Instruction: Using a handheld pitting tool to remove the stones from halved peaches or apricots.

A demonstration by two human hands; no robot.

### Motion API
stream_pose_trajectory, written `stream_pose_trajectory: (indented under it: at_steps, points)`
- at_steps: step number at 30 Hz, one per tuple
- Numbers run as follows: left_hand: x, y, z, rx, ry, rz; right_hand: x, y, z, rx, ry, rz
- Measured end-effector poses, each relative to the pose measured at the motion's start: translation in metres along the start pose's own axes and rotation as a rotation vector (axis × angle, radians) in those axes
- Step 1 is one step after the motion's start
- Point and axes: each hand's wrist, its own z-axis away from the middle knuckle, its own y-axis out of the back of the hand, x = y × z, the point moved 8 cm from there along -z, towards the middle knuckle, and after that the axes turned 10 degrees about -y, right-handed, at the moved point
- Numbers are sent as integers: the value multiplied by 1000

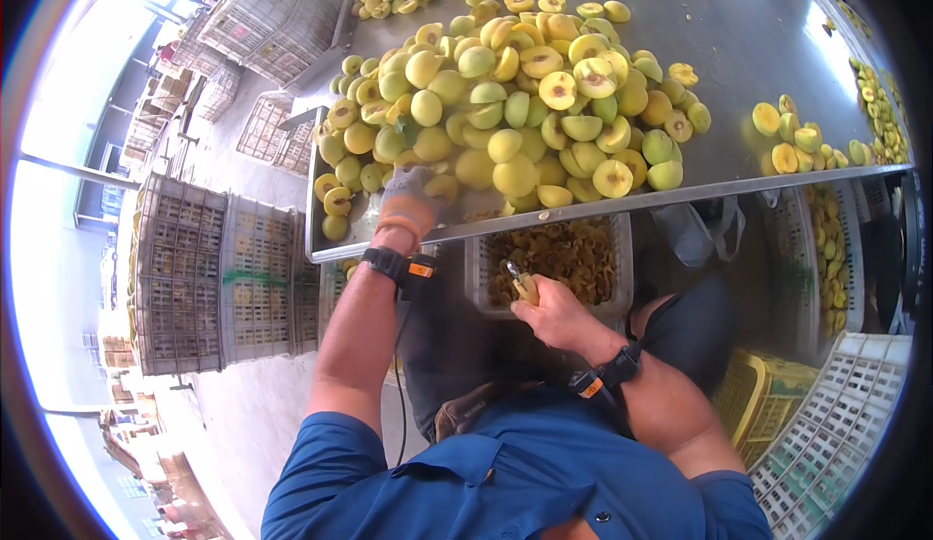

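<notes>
My left hand [410, 201], in a grey and orange glove, reaches over the table's front lip into the near edge of a heap of halved yellow-green stone fruit [517, 106]. Its fingers are partly hidden among the fruit, so I cannot see whether they grip a piece. In my bare right hand [560, 315] is a small hand tool [523, 283] with a pale yellow handle and a short metal tip. That hand is over a plastic crate [623, 266] of brown pits or scraps [554, 248], below the table edge. Some fruit halves show brown pit cavities.
The raised metal lip [700, 191] of the worktable [700, 44] runs across in front of me. Stacked crates [219, 277] stand at left. A plastic bag [685, 230], a fruit-filled crate [856, 263], a yellow crate [762, 401] and a white crate [838, 409] are at right.
</notes>
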Motion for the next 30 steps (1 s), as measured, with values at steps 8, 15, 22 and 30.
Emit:
stream_pose_trajectory:
  at_steps: [8,15,22,30]
  points:
    - [5,-18,27,115,14,746,-30,8,3,93,115,51]
    - [85,13,76,97,-120,897,-53,24,12,185,214,-17]
    - [103,-1,94,226,-165,684,-28,13,3,167,213,83]
    - [96,-8,99,216,-51,759,-31,15,10,150,128,74]
